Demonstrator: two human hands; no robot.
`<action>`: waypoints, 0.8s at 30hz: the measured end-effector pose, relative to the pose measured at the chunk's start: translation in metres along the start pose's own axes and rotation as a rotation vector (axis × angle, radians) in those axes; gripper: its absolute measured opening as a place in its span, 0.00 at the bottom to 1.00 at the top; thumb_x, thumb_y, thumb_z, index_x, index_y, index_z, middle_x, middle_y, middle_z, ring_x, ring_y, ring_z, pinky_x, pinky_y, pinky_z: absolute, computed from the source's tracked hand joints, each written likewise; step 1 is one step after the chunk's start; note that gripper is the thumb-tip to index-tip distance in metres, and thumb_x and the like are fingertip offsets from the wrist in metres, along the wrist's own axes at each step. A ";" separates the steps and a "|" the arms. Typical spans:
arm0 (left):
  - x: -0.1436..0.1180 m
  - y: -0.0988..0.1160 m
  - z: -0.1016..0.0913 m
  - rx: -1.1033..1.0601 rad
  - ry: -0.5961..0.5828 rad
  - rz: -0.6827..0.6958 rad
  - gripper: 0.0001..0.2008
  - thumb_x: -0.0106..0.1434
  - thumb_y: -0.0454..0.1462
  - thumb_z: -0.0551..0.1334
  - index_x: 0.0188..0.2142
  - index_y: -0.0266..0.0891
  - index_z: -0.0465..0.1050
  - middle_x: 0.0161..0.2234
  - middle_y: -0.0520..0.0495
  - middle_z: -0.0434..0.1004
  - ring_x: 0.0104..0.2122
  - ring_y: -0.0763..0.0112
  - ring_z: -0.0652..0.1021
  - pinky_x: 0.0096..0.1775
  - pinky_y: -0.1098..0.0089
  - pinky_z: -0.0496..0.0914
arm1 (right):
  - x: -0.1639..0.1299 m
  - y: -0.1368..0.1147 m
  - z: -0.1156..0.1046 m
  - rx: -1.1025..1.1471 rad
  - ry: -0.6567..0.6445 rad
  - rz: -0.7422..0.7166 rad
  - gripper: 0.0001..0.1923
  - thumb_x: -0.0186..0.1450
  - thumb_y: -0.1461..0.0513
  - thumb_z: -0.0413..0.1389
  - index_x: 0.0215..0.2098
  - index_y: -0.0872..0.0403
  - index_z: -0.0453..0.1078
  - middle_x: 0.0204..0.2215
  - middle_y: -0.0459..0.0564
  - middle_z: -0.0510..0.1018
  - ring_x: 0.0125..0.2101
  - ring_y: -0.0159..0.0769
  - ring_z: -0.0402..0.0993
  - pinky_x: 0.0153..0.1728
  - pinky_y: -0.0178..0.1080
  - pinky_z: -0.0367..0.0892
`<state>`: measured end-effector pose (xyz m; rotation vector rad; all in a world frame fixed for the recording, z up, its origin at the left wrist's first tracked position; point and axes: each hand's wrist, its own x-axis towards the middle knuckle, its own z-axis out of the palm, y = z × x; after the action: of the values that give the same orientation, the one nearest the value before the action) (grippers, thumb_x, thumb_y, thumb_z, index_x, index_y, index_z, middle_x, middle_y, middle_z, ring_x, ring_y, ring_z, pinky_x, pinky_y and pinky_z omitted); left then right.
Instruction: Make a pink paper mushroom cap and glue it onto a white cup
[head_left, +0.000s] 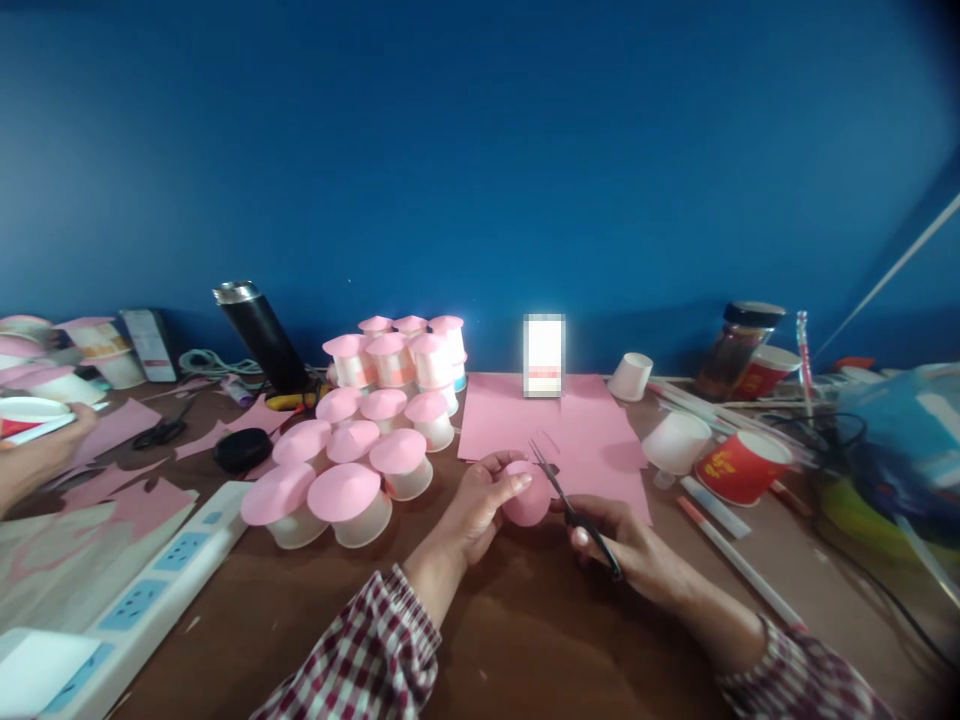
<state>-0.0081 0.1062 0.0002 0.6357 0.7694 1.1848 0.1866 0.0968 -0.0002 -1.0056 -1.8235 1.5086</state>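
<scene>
Pink paper disc (526,497) held above brown surface (487,640), pinched in left hand (480,505) fingers. Right hand (626,545) fingers closed round scissors (570,505), blades parted at disc's upper edge. Pink paper sheet (592,440) just behind. Pink-capped cups (360,470) clustered left. Red cup (739,465) right.

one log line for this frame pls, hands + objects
left hand: holds pink paper disc | right hand: holds scissors, blades open at disc | nearby: pink sheet, pink-capped cups
</scene>
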 end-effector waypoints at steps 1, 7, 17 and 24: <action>0.000 0.000 0.000 -0.004 -0.001 0.001 0.22 0.44 0.36 0.71 0.39 0.36 0.67 0.35 0.42 0.78 0.36 0.62 0.78 0.40 0.63 0.69 | 0.000 0.000 0.000 0.000 -0.004 0.004 0.26 0.61 0.51 0.56 0.52 0.57 0.68 0.23 0.47 0.70 0.26 0.32 0.65 0.24 0.31 0.63; 0.003 -0.002 -0.003 0.002 0.036 0.017 0.24 0.45 0.34 0.71 0.41 0.36 0.67 0.33 0.44 0.79 0.34 0.65 0.78 0.41 0.64 0.68 | 0.000 0.000 0.000 0.016 -0.032 0.007 0.24 0.61 0.52 0.56 0.52 0.55 0.68 0.25 0.46 0.71 0.25 0.30 0.64 0.25 0.31 0.61; 0.005 -0.005 -0.006 0.000 0.002 0.038 0.23 0.47 0.34 0.70 0.42 0.36 0.66 0.34 0.45 0.79 0.34 0.67 0.78 0.41 0.65 0.68 | 0.001 -0.005 0.000 -0.002 -0.042 0.006 0.24 0.61 0.53 0.57 0.52 0.56 0.69 0.28 0.47 0.73 0.26 0.30 0.63 0.25 0.30 0.60; 0.006 -0.006 -0.006 0.022 0.018 0.026 0.24 0.47 0.34 0.70 0.43 0.35 0.66 0.34 0.44 0.78 0.33 0.67 0.78 0.41 0.65 0.68 | 0.001 -0.003 -0.001 -0.006 -0.055 -0.003 0.24 0.61 0.53 0.56 0.52 0.57 0.68 0.30 0.48 0.74 0.26 0.29 0.63 0.25 0.30 0.60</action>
<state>-0.0089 0.1106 -0.0089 0.6552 0.7923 1.2087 0.1863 0.0974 0.0025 -0.9726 -1.8676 1.5444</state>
